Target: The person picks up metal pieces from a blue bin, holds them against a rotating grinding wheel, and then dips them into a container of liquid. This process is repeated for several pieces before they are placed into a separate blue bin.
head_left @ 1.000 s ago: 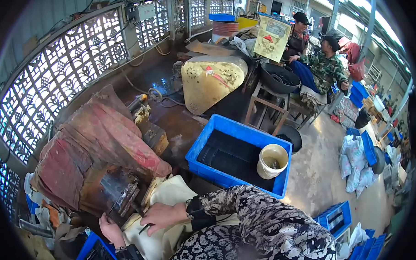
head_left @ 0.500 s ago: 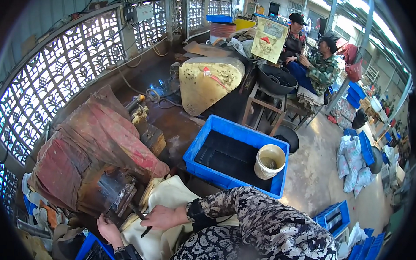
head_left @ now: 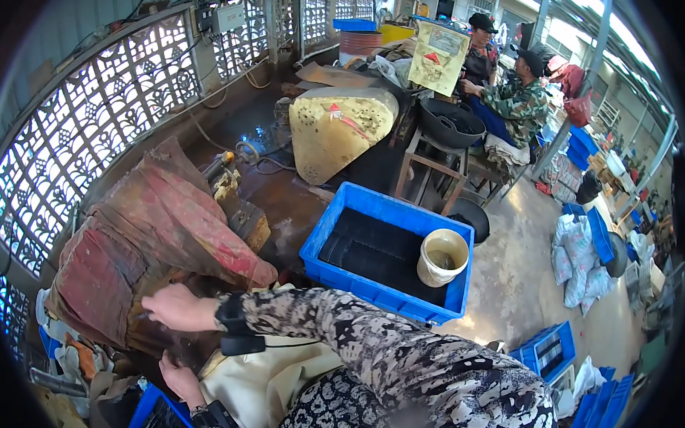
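Where reddish cloth drapes, two hands, one cream bucket

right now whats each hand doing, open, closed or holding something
Left hand: cannot tell whether it holds anything.
Right hand: near the red cloth, partly curled, grip unclear.

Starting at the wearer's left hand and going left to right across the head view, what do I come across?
Left hand → cream sheet over the lap → off-white bucket → pale filled bags.
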Demonstrator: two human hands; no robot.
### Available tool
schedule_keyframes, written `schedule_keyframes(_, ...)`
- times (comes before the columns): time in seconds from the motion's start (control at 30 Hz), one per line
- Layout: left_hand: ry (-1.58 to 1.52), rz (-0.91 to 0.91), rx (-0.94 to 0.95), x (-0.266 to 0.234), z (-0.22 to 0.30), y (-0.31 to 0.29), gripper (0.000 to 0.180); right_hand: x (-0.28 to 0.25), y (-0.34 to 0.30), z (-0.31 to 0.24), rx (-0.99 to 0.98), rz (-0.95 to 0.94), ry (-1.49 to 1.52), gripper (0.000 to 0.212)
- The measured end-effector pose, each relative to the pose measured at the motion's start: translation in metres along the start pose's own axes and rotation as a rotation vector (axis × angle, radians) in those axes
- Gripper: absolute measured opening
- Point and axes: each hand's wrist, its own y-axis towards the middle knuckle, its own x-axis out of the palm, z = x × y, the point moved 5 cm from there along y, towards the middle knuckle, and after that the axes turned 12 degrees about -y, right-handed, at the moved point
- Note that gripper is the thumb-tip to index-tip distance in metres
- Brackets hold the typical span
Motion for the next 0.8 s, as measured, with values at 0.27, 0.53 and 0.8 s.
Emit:
schedule_keyframes(0.27,-0.041,-0.027,-0.063,0.002,0.002,0.000,0.040,0.028,0.071,0.021,0.151,0.042,-0.001,0.018)
schedule_keyframes(0.53,-0.022,0.022,0.000,-0.001,0.016,0.000,0.039,0.051,0.108,0.038,0.200,0.045,-0.035,0.016)
schedule_keyframes(0.8,-0.011,0.014,-0.041,-0.005,0.010,0.000,0.039,0.064,0.125,0.037,0.232,-0.049,-0.051,0.014)
